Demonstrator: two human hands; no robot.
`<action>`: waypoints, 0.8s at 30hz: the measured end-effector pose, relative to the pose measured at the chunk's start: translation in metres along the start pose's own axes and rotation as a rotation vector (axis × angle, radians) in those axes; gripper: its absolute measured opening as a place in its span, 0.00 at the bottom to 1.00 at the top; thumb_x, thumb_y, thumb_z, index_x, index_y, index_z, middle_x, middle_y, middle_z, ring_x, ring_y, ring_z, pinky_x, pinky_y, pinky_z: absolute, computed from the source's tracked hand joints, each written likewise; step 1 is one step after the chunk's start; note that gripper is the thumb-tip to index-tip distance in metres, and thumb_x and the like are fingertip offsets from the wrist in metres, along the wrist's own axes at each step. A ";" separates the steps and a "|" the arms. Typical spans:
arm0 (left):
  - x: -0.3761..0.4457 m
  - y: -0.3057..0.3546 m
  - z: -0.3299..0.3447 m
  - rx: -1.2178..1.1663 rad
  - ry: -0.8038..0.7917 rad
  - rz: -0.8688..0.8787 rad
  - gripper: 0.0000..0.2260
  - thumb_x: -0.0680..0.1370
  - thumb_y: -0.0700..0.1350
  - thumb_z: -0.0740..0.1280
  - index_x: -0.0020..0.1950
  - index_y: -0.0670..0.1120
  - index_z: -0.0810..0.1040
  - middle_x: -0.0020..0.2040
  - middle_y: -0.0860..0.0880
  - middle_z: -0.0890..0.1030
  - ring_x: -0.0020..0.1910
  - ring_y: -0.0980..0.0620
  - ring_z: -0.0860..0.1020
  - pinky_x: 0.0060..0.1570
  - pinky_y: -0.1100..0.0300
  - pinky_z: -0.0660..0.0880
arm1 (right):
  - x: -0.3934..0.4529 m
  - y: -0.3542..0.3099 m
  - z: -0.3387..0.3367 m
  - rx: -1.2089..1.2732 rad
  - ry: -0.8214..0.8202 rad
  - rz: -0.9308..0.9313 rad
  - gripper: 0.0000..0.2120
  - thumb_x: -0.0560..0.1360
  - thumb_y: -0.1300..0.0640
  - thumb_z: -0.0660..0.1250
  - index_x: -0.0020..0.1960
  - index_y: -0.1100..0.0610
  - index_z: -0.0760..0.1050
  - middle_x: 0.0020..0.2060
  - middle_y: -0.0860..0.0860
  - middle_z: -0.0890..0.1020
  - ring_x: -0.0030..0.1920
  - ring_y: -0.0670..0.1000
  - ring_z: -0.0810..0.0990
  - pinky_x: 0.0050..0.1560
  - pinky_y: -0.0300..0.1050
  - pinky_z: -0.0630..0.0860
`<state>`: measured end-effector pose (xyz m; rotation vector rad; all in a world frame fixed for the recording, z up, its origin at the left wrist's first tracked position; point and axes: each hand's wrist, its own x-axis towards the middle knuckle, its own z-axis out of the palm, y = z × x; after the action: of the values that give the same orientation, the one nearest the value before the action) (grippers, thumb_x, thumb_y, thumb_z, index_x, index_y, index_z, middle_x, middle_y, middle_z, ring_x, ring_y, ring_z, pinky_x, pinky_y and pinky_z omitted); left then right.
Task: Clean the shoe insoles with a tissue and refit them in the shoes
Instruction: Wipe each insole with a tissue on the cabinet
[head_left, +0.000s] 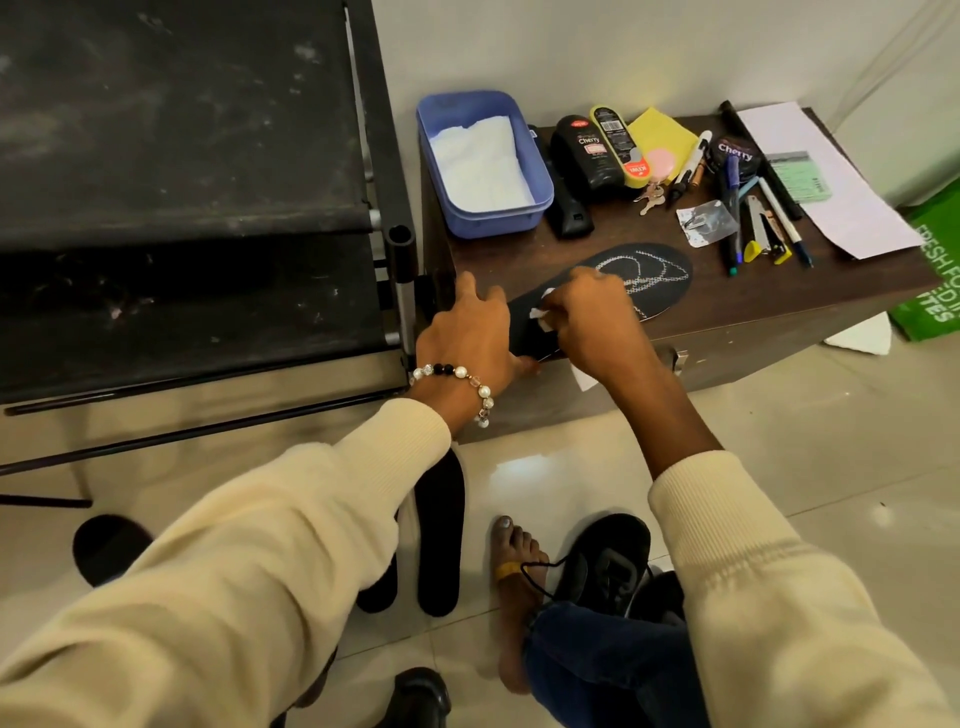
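A black insole (644, 270) with a white stitched pattern lies on the brown cabinet top (524, 254), its heel end over the front edge. My left hand (467, 338) holds that heel end steady. My right hand (597, 322) pinches a small white tissue (540, 312) and presses it onto the insole's middle. Two more black insoles (439, 540) lie on the floor below. A black sneaker (608, 561) with loose laces sits on the floor by a bare foot (514, 551).
A blue tub (535, 171) holding white tissues stands at the cabinet's back left. Shoe polish bottles (587, 150), pens, keys and papers crowd the right side. A black shoe rack (182, 182) stands to the left. A green bag (935, 280) leans at the far right.
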<state>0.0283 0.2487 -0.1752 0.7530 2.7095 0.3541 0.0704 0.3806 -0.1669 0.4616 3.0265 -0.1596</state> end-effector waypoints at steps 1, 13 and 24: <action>0.000 0.000 0.000 0.001 0.004 0.002 0.33 0.67 0.62 0.74 0.64 0.45 0.69 0.69 0.43 0.63 0.48 0.38 0.79 0.41 0.51 0.77 | 0.001 0.000 0.000 0.005 -0.022 -0.051 0.12 0.76 0.61 0.63 0.57 0.60 0.80 0.54 0.61 0.77 0.54 0.60 0.75 0.53 0.49 0.72; 0.000 -0.001 -0.001 0.006 -0.014 -0.001 0.32 0.68 0.60 0.74 0.64 0.45 0.68 0.69 0.42 0.61 0.49 0.38 0.79 0.39 0.52 0.74 | 0.007 -0.003 0.003 -0.014 -0.032 -0.027 0.13 0.76 0.59 0.63 0.58 0.60 0.79 0.55 0.60 0.76 0.54 0.60 0.75 0.50 0.47 0.70; -0.002 0.000 -0.002 -0.008 -0.029 -0.008 0.32 0.68 0.60 0.74 0.64 0.45 0.67 0.68 0.41 0.63 0.50 0.37 0.78 0.39 0.52 0.72 | 0.012 -0.007 0.006 -0.003 0.053 -0.007 0.11 0.75 0.61 0.64 0.54 0.64 0.80 0.52 0.62 0.77 0.52 0.61 0.75 0.48 0.48 0.70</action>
<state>0.0290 0.2478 -0.1724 0.7397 2.6815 0.3490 0.0571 0.3766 -0.1734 0.4628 3.0802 -0.1451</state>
